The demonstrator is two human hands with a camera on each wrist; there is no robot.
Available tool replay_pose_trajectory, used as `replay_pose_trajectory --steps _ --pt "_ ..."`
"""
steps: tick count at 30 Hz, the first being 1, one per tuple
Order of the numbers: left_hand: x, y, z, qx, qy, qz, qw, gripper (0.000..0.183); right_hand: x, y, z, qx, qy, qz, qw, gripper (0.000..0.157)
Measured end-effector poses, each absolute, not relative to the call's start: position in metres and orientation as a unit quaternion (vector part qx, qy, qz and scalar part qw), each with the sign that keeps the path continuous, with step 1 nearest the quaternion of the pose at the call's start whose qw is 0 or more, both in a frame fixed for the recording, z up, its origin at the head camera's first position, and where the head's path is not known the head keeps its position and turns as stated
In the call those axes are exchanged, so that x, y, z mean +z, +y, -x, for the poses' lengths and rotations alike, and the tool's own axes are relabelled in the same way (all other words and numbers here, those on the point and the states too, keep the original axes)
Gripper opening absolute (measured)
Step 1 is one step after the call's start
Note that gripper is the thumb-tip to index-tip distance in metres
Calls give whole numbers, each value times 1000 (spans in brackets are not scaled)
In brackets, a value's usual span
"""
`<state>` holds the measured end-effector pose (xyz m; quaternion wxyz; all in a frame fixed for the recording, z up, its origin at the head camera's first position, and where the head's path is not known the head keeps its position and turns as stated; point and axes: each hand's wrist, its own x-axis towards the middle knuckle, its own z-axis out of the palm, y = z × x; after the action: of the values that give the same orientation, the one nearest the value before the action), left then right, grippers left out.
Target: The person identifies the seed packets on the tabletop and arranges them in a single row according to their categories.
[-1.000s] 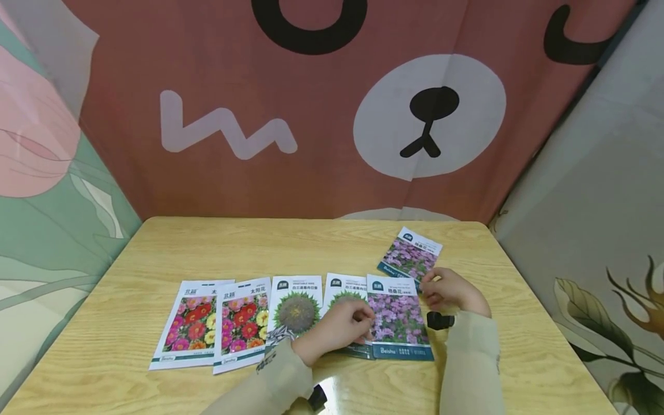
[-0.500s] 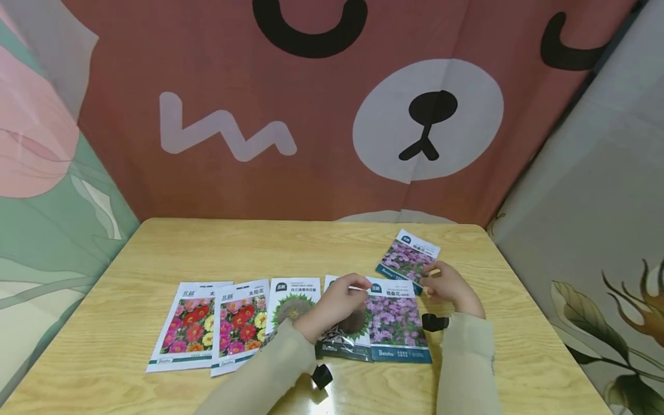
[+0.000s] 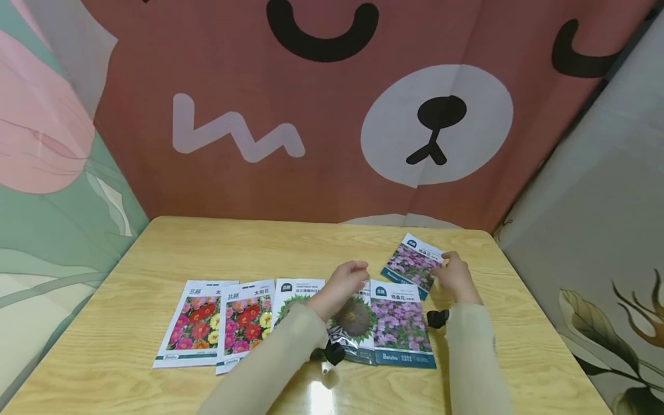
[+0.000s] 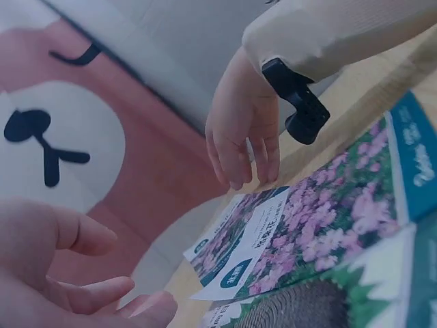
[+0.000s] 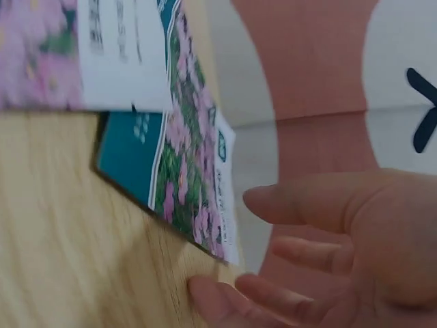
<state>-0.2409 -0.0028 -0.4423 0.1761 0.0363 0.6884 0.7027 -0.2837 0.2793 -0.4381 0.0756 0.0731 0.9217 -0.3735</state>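
My right hand (image 3: 457,281) is at the right edge of the far seed packet (image 3: 411,265), printed with purple flowers, which lies tilted on the table. In the right wrist view its thumb and fingers (image 5: 293,205) are spread near that packet's corner, with a gap showing. A second purple-flower seed packet (image 3: 398,320) lies closer, slightly overlapping the far one. Hovering over two sunflower seed packets (image 3: 355,318), my left hand (image 3: 339,288) holds nothing; its fingers are loosely bent in the left wrist view. The left sunflower packet is partly hidden by the left arm.
Two seed packets with red and yellow flowers (image 3: 194,325) lie at the left of the row, the right one (image 3: 246,323) overlapping its neighbour. A wooden table (image 3: 259,248) carries everything. A bear-printed cloth (image 3: 249,190) hangs behind its far edge.
My left hand has risen and moved away from the table, uncovering more of the right sunflower packet. The right hand has shifted farther up along the far packet's right edge.
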Motion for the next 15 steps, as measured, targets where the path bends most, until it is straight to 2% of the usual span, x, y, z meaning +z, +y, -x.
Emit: replay_pose_trajectory --steps 8,15 --pt "-451 19 258 727 660 -19 188 54 -447 299 302 -387 911 -105 99 86" --pt "-453 21 264 729 661 -15 180 55 -455 313 330 -416 897 -70 133 80"
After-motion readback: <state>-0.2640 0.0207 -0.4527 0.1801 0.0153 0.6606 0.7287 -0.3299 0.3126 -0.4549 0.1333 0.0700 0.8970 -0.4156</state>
